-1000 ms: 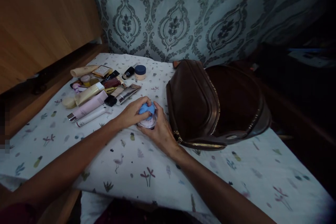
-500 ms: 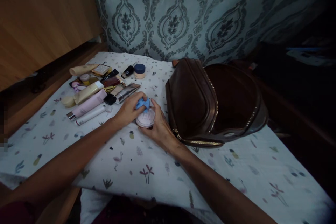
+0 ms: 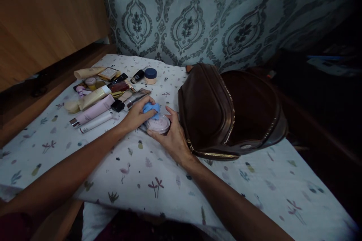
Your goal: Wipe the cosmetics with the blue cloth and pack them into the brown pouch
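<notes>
In the middle of the head view, my left hand (image 3: 139, 114) is closed on a crumpled blue cloth (image 3: 151, 110). Just right of it, my right hand (image 3: 173, 134) grips a round clear-lidded powder compact (image 3: 158, 124) with a pale pink top. The cloth lies against the compact's far left edge. Fingers partly hide both things. To the left of my hands are a pink tube (image 3: 94, 110), a slim white tube (image 3: 97, 122), a cream tube (image 3: 94, 97) and a silver tube (image 3: 137, 98).
A brown leather backpack (image 3: 206, 101) stands close to my right hand. Further back sit a blue-lidded jar (image 3: 151, 75), a black bottle (image 3: 137, 76) and a glittery compact (image 3: 109, 73). A printed cloth (image 3: 135, 177) covers the table; a wooden cabinet (image 3: 51, 19) borders it at left.
The compact has tilted and shifted slightly, showing more of its top. My left hand and the blue cloth have moved a little left along its edge.
</notes>
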`<state>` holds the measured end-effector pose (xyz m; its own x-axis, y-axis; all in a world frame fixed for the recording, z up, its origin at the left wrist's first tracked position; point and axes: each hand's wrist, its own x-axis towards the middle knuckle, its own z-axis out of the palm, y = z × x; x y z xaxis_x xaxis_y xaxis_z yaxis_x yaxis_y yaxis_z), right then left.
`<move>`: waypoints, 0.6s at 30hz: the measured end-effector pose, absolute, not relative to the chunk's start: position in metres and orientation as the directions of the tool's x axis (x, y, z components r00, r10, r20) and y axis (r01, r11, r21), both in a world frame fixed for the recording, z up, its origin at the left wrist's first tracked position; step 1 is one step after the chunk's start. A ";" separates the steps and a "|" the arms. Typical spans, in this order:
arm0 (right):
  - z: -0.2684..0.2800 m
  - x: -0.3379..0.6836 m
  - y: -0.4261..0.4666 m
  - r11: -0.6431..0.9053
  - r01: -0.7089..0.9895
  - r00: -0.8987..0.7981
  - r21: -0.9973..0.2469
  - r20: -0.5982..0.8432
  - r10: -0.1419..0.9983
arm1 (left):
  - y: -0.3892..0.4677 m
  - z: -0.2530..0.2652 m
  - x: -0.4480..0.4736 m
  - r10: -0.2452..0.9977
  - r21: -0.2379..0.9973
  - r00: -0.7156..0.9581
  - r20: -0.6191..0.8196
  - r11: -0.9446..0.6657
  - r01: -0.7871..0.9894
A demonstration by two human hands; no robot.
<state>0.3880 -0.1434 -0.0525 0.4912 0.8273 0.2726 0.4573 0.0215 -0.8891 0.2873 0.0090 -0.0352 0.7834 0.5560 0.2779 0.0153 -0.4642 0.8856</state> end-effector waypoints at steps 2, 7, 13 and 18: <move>-0.052 0.388 -0.142 0.018 0.393 0.540 -0.919 0.247 0.805 | 0.008 -0.034 0.288 0.578 0.914 0.782 0.232 -0.406 0.029; -0.048 0.386 -0.138 0.034 0.074 0.585 -0.997 0.071 0.808 | 0.007 -0.034 0.288 0.646 0.964 0.747 0.156 -0.264 0.027; -0.051 0.381 -0.135 0.134 -0.303 0.576 -0.944 -0.070 0.814 | 0.007 -0.039 0.292 0.692 0.995 0.715 0.098 -0.048 -0.090; -0.055 0.380 -0.131 0.201 -0.377 0.591 -0.904 -0.067 0.804 | 0.008 -0.036 0.295 0.722 0.988 0.690 0.038 0.076 -0.134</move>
<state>0.3799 -0.1312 -0.0547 0.5912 0.8037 -0.0675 -0.3770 0.2014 -0.9041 0.2946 0.0077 -0.0362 0.6904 0.7224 0.0384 -0.1342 0.0758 0.9880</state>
